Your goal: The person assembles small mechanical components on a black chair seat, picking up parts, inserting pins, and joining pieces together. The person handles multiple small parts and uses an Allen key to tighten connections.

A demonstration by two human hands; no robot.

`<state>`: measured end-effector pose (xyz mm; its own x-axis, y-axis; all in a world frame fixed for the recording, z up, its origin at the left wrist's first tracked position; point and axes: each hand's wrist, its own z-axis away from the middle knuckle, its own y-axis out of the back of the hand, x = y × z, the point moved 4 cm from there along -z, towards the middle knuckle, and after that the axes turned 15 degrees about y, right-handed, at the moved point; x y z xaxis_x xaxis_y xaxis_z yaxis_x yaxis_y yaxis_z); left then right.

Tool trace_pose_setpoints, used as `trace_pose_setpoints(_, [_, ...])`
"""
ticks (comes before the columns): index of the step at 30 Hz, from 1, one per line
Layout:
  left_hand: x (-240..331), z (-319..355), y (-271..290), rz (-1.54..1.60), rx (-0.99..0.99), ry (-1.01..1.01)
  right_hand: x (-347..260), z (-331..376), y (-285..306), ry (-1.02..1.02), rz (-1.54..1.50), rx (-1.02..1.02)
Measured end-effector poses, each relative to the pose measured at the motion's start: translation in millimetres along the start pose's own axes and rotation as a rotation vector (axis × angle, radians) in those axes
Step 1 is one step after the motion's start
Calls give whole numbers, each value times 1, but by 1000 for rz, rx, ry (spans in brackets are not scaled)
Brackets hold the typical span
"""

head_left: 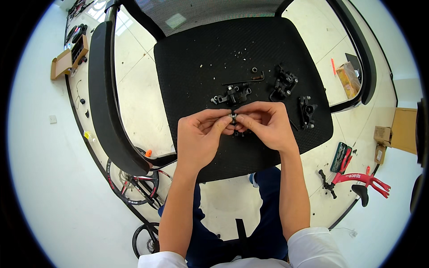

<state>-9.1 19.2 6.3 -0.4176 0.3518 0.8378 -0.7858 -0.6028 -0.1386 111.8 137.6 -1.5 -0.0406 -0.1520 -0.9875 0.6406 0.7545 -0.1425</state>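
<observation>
My left hand (pixel 199 136) and my right hand (pixel 271 126) meet over the black chair seat (pixel 192 62), thumbs and forefingers pinched together on a small silvery metal fitting (pixel 233 117). Its exact kind is too small to make out, and the fingertips cover part of it. Just beyond them lies a black brake caliper (pixel 236 95) with bolts beside it. Two more caliper-like black parts, one (pixel 283 82) farther off and another (pixel 307 111) nearer, rest to the right. A hex key (pixel 237 81) and a small ring (pixel 254 70) lie behind the first caliper.
Armrests flank the seat, left (pixel 102 89) and right (pixel 357 44). White crumbs dot the seat's far half. On the floor are an open cardboard box (pixel 62 64), a bicycle wheel (pixel 129 190), a red bike frame (pixel 357 178) and a dark green case (pixel 340 156).
</observation>
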Motion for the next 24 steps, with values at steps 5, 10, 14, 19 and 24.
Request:
trace_pose_setpoints(5, [-1,-2,-3,-3,-27,-10,-5,1,1,117,23,-22])
trace_pose_setpoints(10, [-1,-3,-3,-6,-20,14,-7,-1,1,330,96,-56])
trace_pose_setpoints(14, [0,-3,-5,-12,-29,17,-6,0,-2,120,56,-16])
trace_pose_setpoints(19, [1,-3,-3,-52,-41,24,-3,1,3,87,46,-40])
trace_pose_setpoints(24, [2,0,-1,-63,-13,46,-6,0,2,135,91,-45])
